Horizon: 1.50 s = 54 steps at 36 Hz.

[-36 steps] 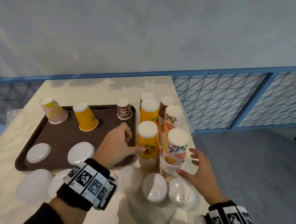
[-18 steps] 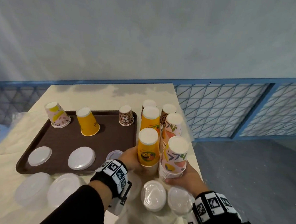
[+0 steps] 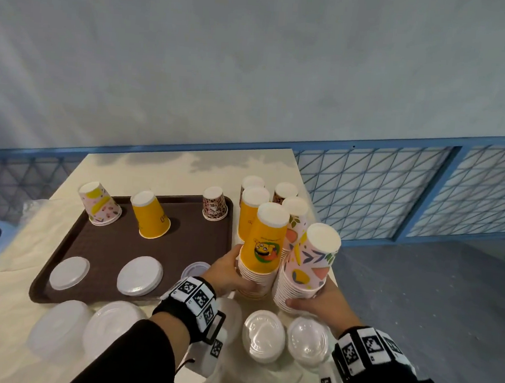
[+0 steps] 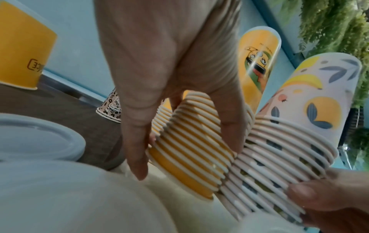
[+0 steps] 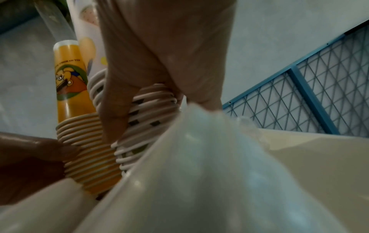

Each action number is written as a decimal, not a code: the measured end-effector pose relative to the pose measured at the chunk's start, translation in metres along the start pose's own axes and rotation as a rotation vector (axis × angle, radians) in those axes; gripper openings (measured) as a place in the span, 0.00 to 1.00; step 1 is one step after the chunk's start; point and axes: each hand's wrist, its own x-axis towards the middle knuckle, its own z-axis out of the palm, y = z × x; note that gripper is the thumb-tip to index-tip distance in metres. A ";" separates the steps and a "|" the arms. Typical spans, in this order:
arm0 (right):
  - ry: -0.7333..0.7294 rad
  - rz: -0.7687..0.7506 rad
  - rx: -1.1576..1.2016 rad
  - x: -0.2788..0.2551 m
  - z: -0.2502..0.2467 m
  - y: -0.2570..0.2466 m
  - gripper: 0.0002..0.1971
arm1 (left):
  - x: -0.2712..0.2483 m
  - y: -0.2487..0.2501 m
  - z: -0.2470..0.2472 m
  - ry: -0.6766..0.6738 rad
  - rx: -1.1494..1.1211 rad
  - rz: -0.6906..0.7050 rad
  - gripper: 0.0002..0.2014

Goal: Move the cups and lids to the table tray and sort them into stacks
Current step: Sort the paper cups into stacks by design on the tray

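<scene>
Our left hand curls round the ribbed rims at the base of the yellow cup stack, thumb on one side and fingers on the other, while our right hand cups the bottom of the floral cup stack the same way. Both stacks tilt slightly and sit just right of the brown tray, between it and the table edge. We judge these nested paper cups to be light but springy: squeezed mid-wall they would dent, and the top cups could slide off a leaning column. So we hold low, on the stiff rolled rims, where the layers lock together, and we should keep each stack close to upright. Behind them stand more cup stacks. On the tray sit three upturned cups, among them a yellow cup, plus flat white lids. Nearer us on the table lie domed plastic lids, thin, slick and easy to crack
</scene>
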 end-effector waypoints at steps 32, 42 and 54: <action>0.203 -0.293 0.098 -0.025 0.154 -0.103 0.40 | -0.045 0.039 -0.174 0.299 -0.006 0.284 0.44; 0.299 -0.202 0.068 -0.033 0.214 -0.109 0.39 | -0.002 0.017 -0.264 0.411 0.042 0.233 0.46; 0.331 -0.088 -0.010 -0.036 0.222 -0.109 0.36 | 0.028 -0.012 -0.265 0.466 -0.033 0.132 0.48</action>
